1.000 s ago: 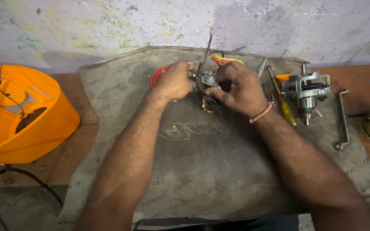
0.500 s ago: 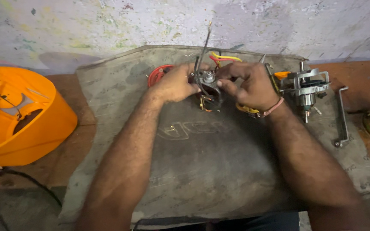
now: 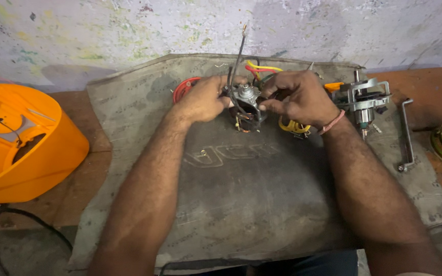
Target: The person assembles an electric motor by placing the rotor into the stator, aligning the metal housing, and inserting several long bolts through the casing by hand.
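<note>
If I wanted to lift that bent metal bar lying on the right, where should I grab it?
Probably the long straight middle of the bar, from above, fingers closing across its width. It lies flat on the mat with bent ends, and the middle is bare. The metal bracket sits to its left, so the right side looks freer.

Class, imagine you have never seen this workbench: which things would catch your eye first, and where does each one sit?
First the two hands, left hand and right hand, meeting at the far middle of the grey mat around a small metal motor part with black, red and yellow wires sticking up. Next the bright orange plastic housing at far left. A metal motor assembly stands right of the hands.
</note>
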